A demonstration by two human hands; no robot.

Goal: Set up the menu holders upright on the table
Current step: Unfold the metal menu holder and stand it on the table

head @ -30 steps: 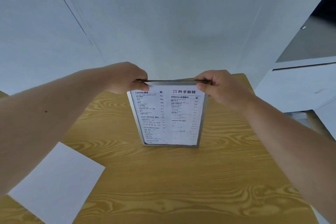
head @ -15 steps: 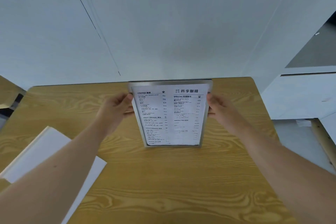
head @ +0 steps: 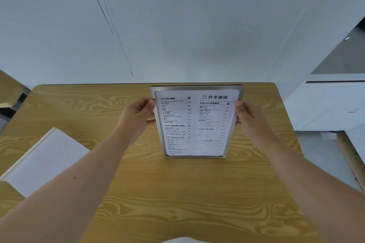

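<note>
- We see the menu holder (head: 197, 121) framed in brushed, silvery metal with a dull satin sheen.
- Its insert looks to us like white printed paper behind a clear, faintly glossy cover that washes out the lower text.
- The table (head: 177, 193) we take for light wood or wood-look laminate, with bold grain and a smooth, low-sheen top.
- The white board (head: 45, 161) at our left appears smooth and matt.
- The wall (head: 177, 25) looks matt white.
</note>
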